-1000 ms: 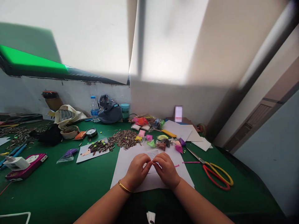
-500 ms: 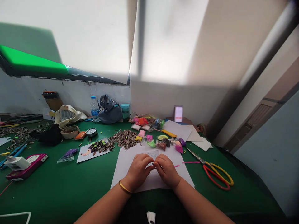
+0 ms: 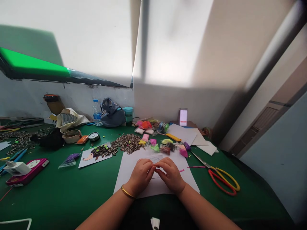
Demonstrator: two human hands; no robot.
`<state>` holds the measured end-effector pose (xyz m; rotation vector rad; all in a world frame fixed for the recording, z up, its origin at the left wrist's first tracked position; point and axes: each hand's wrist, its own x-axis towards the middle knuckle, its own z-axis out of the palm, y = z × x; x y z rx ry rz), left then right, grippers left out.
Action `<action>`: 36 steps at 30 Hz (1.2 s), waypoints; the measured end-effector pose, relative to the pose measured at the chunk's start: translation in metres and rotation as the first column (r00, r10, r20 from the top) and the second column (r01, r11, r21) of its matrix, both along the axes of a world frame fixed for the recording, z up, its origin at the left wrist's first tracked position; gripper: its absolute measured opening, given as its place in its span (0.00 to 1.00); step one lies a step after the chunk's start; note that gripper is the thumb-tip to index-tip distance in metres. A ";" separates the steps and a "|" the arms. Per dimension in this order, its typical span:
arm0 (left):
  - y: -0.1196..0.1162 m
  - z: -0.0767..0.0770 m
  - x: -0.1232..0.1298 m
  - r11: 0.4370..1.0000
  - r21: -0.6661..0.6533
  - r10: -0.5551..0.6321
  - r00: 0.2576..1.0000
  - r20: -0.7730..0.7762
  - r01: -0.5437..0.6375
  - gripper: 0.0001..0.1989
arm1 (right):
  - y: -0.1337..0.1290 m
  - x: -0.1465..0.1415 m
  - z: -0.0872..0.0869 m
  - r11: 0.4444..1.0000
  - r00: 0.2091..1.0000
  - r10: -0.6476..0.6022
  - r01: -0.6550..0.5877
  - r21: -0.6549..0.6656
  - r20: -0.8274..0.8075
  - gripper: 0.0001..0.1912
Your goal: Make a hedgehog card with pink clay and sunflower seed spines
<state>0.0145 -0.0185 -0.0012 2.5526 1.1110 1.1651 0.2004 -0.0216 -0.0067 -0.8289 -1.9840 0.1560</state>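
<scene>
My left hand [image 3: 141, 175], with a gold bangle at its wrist, meets my right hand [image 3: 169, 175] above white paper [image 3: 124, 169]. Fingertips of both are pinched together and touching; whatever lies between them is too small to make out. Just behind the fingers, a small sheet with a dotted drawing [image 3: 156, 158] is partly covered by my hands. Pink strips lie right of my right hand, one [image 3: 196, 166] on the green table. Beyond the paper are a heap of striped seeds [image 3: 129, 142] and small bags of coloured clay [image 3: 165, 149].
Large scissors [image 3: 222, 179] with red and yellow handles lie at the right. On the left are a hedgehog card [image 3: 90, 158], a purple clay bag [image 3: 69, 159] and a magenta device [image 3: 27, 174]. A bottle [image 3: 97, 113] and a grey bag [image 3: 112, 115] stand behind.
The fingertips of both hands have shifted slightly left and changed their pinch. The dark speck seen between them earlier no longer shows.
</scene>
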 end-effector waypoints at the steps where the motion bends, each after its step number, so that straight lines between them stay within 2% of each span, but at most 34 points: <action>1: 0.000 -0.001 0.000 1.000 -0.005 0.001 1.000 0.002 -0.001 0.13 | 0.000 0.000 0.000 1.000 1.000 -0.005 0.005 -0.004 -0.002 0.07; 10: -0.002 0.002 0.002 0.999 -0.040 0.008 0.997 0.074 -0.005 0.06 | 0.001 0.000 -0.003 1.000 1.000 -0.005 0.004 -0.009 -0.028 0.04; 13: -0.001 0.001 0.002 0.999 -0.041 0.003 0.995 0.096 0.001 0.04 | 0.001 0.000 -0.003 1.000 1.000 0.005 -0.005 -0.003 -0.030 0.08; 19: 0.000 0.000 0.001 1.000 -0.029 0.005 0.999 0.037 -0.004 0.10 | 0.000 0.000 -0.001 1.000 1.000 0.003 -0.003 -0.002 -0.009 0.05; 26: -0.003 0.003 0.002 0.998 -0.061 0.032 0.995 0.096 -0.026 0.06 | 0.002 -0.001 -0.003 1.000 0.999 -0.011 0.011 0.003 -0.040 0.04; 31: 0.000 0.002 0.002 0.999 -0.051 0.016 0.999 0.043 -0.013 0.10 | 0.002 0.000 -0.003 1.000 1.000 0.011 -0.011 -0.002 -0.022 0.04; 36: 0.000 0.000 0.001 0.999 -0.040 0.021 0.998 0.054 -0.019 0.09 | 0.001 0.000 -0.002 1.000 1.000 0.001 -0.001 -0.012 -0.030 0.04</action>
